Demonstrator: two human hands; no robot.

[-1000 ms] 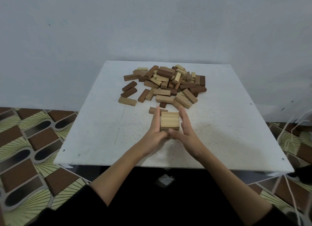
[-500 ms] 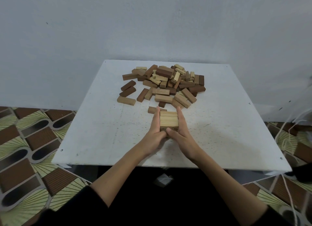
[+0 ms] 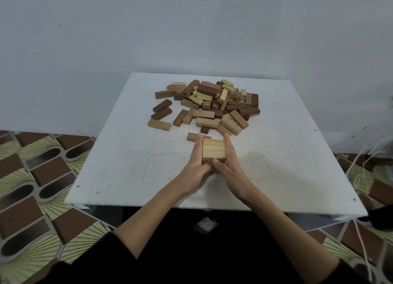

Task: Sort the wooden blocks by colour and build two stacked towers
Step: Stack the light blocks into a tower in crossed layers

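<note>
Light wooden blocks make a small tower [image 3: 213,149] on the white table [image 3: 119,167], low and only just begun. A second ago the hands stood a little off its sides. Now the left hand [image 3: 196,165] and right hand [image 3: 230,167] press flat against it, fingers straight, squaring it up. Behind it lies the mixed pile [image 3: 209,107] of light and dark blocks, mostly unsorted. No dark tower stands yet.
</note>
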